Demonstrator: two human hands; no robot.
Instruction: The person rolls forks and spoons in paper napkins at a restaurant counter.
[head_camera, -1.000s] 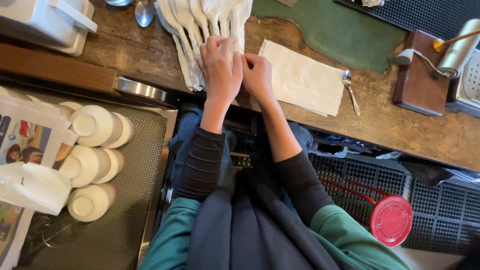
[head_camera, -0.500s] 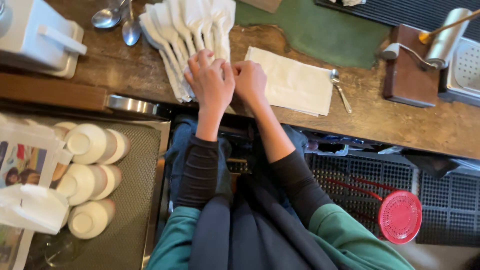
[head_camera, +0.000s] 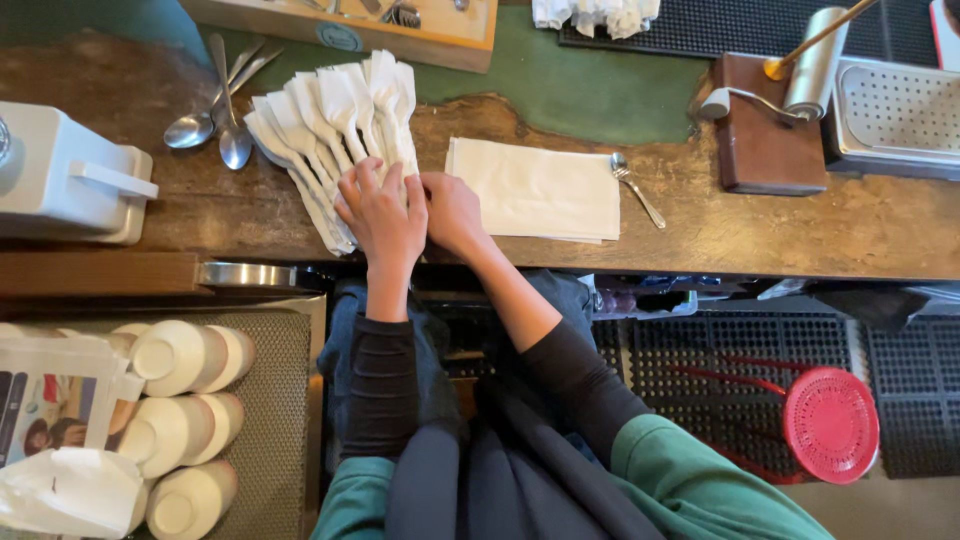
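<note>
Several white folded napkin rolls (head_camera: 330, 120) lie fanned out on the wooden counter (head_camera: 760, 230). My left hand (head_camera: 382, 215) rests flat on the near ends of the rolls, fingers spread. My right hand (head_camera: 452, 212) lies beside it, fingers curled against the rightmost roll. Whether it grips the roll I cannot tell. A stack of flat white napkins (head_camera: 535, 190) sits just right of my right hand, with a small fork (head_camera: 635, 188) at its right edge.
Loose spoons (head_camera: 215, 115) lie left of the rolls, beside a white appliance (head_camera: 65, 175). A wooden block with a metal roller (head_camera: 775, 120) and a perforated metal tray (head_camera: 895, 115) stand at right. White cups (head_camera: 185, 400) sit lower left; a red lid (head_camera: 832, 425) lies on floor mats.
The view has shifted so the counter sits lower in frame. Both hands stay together on the near ends of the napkin rolls, barely moved.
</note>
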